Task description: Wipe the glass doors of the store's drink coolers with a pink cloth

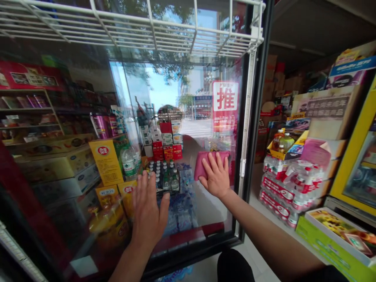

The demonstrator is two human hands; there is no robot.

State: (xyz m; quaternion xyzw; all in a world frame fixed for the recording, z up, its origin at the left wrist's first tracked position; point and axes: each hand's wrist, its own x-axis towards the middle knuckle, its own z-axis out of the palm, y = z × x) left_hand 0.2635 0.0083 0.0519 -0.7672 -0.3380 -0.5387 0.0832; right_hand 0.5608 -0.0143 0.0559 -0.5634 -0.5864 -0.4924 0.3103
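My right hand (216,172) lies with spread fingers on a folded pink cloth (200,166), holding it flat against the glass door (202,203). The cloth sits below the red and white push sticker (225,98). To the left, my left hand (148,211) is raised with its fingers stretched out and nothing in it. Its palm faces the glass; whether it touches the pane I cannot tell. Reflections of the street and of stacked goods cover much of the door.
A white wire rack (176,29) runs along the top of the door. Right of the black door frame (255,117) stand shrink-wrapped bottle packs (279,196), a green carton (331,243) and a yellow-framed cooler (352,156). My dark-clothed knee (235,266) is close below the door.
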